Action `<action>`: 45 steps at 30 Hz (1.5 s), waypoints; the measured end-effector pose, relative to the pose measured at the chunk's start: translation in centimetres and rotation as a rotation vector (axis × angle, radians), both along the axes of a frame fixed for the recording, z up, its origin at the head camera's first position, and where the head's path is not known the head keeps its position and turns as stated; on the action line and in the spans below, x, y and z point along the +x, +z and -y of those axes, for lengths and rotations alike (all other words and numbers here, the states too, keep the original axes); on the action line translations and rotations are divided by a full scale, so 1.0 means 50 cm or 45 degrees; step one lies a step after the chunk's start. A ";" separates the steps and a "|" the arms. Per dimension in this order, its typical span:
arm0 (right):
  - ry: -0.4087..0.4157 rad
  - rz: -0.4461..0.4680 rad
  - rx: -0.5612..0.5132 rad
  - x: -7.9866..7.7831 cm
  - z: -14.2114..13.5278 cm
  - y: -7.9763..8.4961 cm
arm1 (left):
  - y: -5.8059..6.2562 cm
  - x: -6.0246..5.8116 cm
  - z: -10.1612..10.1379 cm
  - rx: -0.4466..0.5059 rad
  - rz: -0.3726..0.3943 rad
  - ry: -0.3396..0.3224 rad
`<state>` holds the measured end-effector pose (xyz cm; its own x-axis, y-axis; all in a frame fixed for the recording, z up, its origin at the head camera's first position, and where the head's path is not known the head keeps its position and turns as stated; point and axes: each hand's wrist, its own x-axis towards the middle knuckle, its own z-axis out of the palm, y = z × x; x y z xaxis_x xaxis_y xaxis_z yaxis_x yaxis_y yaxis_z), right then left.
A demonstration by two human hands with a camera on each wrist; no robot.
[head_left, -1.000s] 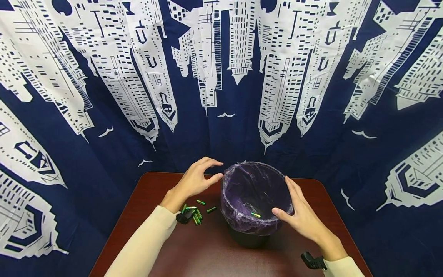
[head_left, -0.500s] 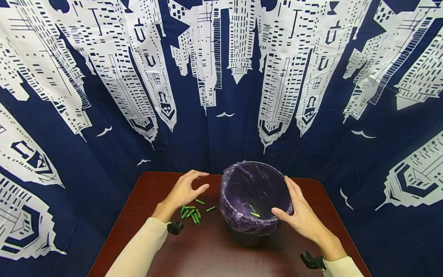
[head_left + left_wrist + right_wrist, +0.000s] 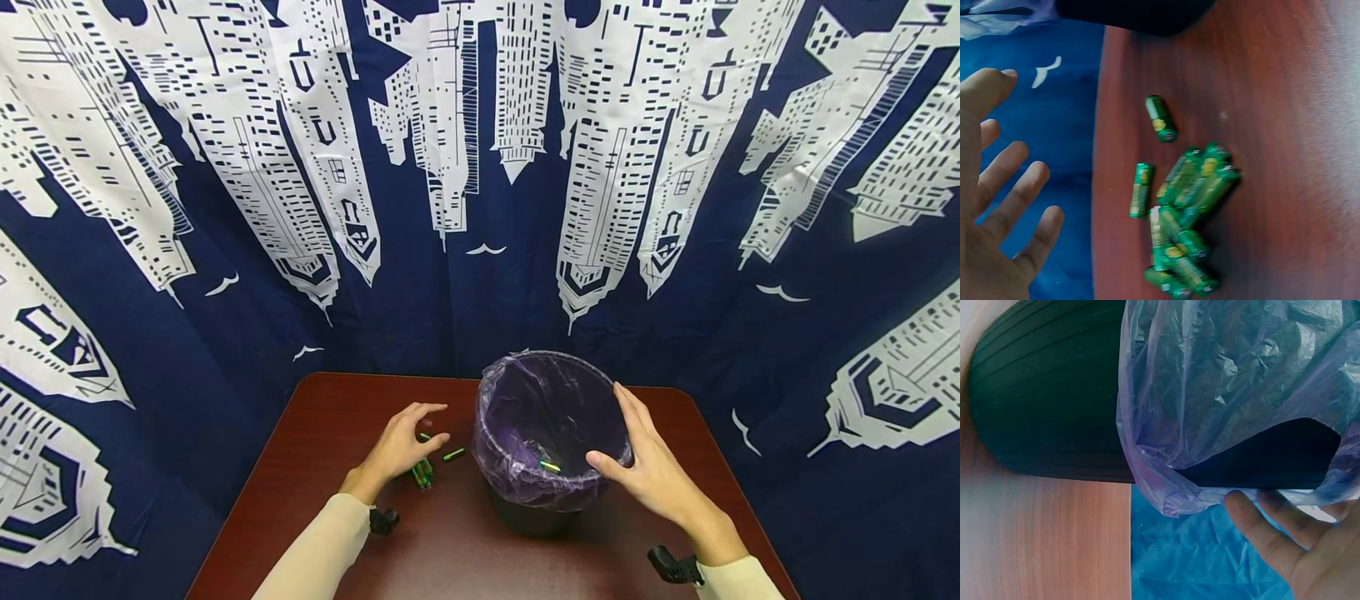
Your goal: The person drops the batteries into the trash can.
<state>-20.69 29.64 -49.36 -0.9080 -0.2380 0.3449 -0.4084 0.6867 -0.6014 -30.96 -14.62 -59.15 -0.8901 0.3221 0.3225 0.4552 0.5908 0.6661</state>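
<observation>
My left hand [image 3: 396,446] hovers with spread fingers and nothing in them, over a pile of green batteries [image 3: 422,473] that it partly hides. In the left wrist view several batteries [image 3: 1200,181] lie heaped on the table, with a single battery [image 3: 1161,119] apart from them. A black trash bin [image 3: 534,517] with a thin purple bag [image 3: 502,462] folded over its rim stands to the right. My right hand [image 3: 660,475] holds the bin's right rim, thumb over the inside and fingers along the outside. One battery [image 3: 550,467] shows inside the bag.
The reddish-brown wooden table [image 3: 450,558] carries everything. Behind it hangs a dark blue curtain [image 3: 420,317] with white skyline prints, close to the table's far edge. A loose battery [image 3: 453,455] lies between the pile and the bin.
My left hand has drawn away from the bin's left side, moving left and down over the batteries. The right hand stays at the rim.
</observation>
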 end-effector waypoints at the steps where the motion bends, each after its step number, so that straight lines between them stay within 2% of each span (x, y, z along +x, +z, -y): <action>1: -0.001 0.000 0.001 0.000 0.000 0.000 | -0.008 0.000 -0.002 -0.004 -0.010 0.000; 5: -0.003 0.007 0.002 0.002 0.000 -0.001 | -0.036 0.003 -0.011 -0.017 -0.020 0.004; 14: -0.004 0.006 0.007 0.002 0.001 0.002 | -0.081 0.007 -0.033 -0.024 0.083 0.014; 22: 0.000 -0.009 0.005 0.001 0.002 -0.003 | -0.106 0.020 -0.042 -0.119 0.096 0.047; 30: -0.005 -0.005 0.000 0.002 0.002 0.000 | -0.126 0.013 -0.048 -0.182 0.055 0.058; 38: -0.001 -0.004 0.002 -0.001 0.001 -0.003 | -0.144 0.005 -0.060 -0.287 -0.043 0.109; 42: -0.002 0.003 -0.002 0.000 0.001 -0.004 | -0.158 0.001 -0.062 -0.288 -0.102 0.106; 45: -0.003 -0.001 -0.004 0.000 0.000 -0.003 | -0.182 -0.010 -0.061 -0.239 -0.154 0.104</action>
